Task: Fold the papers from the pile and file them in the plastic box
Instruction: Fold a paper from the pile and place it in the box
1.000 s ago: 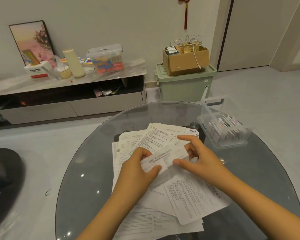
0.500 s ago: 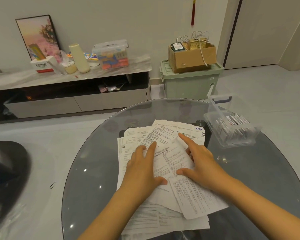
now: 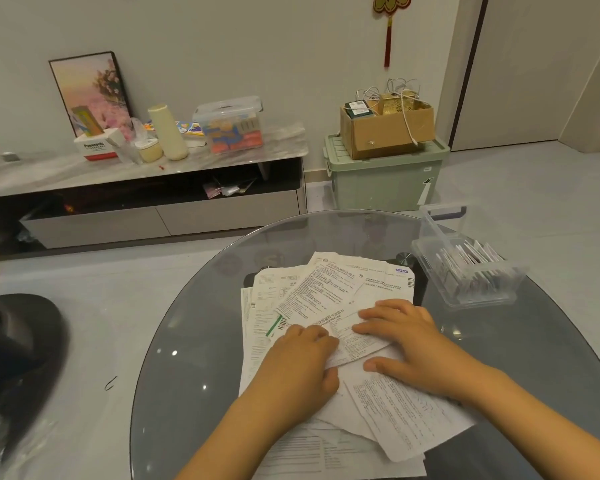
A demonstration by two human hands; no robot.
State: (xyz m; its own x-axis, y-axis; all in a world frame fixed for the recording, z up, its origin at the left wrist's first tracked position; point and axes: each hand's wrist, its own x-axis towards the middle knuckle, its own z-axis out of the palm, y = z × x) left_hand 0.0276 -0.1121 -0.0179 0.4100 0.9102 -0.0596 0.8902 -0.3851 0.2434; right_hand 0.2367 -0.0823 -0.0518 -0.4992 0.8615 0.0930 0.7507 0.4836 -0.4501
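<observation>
Glass table [image 3: 194, 341] carries the paper pile [image 3: 291, 299] at its centre. Left hand [image 3: 300, 362] and right hand [image 3: 407, 336] press a folded sheet [image 3: 354, 337] on the pile, fingers flat and together. Plastic box [image 3: 465, 271] sits right of the pile.

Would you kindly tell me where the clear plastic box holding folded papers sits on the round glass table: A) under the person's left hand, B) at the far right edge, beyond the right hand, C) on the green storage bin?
B: the clear plastic box stands at the round glass table's far right edge, beyond the right hand.
</observation>
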